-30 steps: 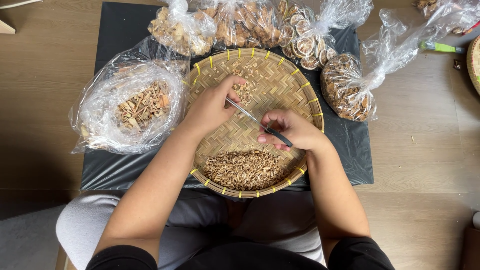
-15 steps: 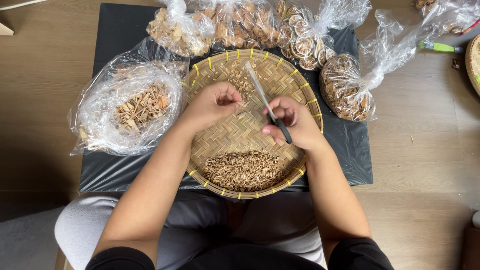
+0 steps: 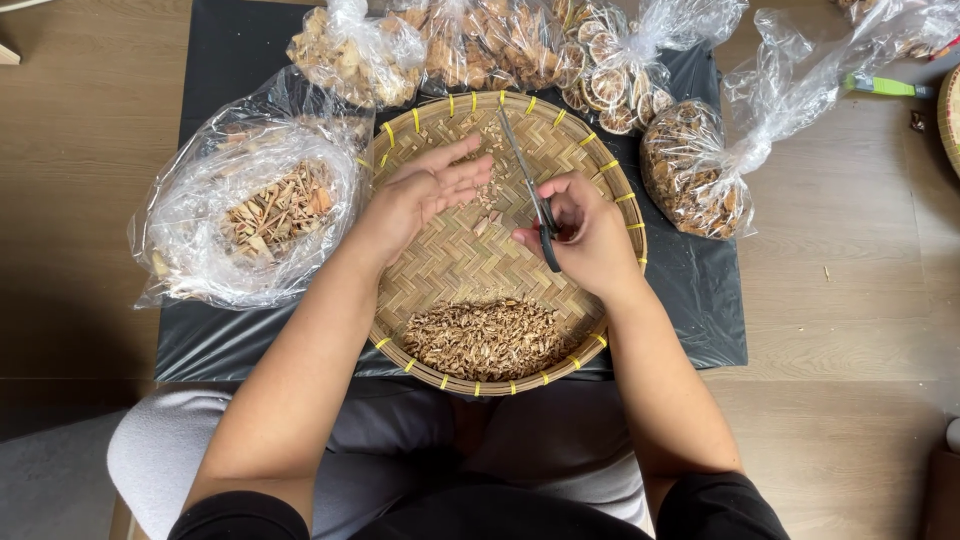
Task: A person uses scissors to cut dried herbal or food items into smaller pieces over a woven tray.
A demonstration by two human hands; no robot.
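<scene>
Holding scissors (image 3: 530, 190) over woven tray (image 3: 600, 180) containing chopped bits (image 3: 487, 338).

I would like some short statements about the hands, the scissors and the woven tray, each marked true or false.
1. The right hand holds the scissors. True.
2. The left hand holds a plastic bag. False: it lies open, fingers spread, over the woven tray.
3. A pile of cut pieces lies in the near part of the tray. True.
4. The tray stands on bare wooden floor. False: it rests on a black sheet.
5. The open bag of dried strips lies right of the tray. False: it lies on the left.
</scene>
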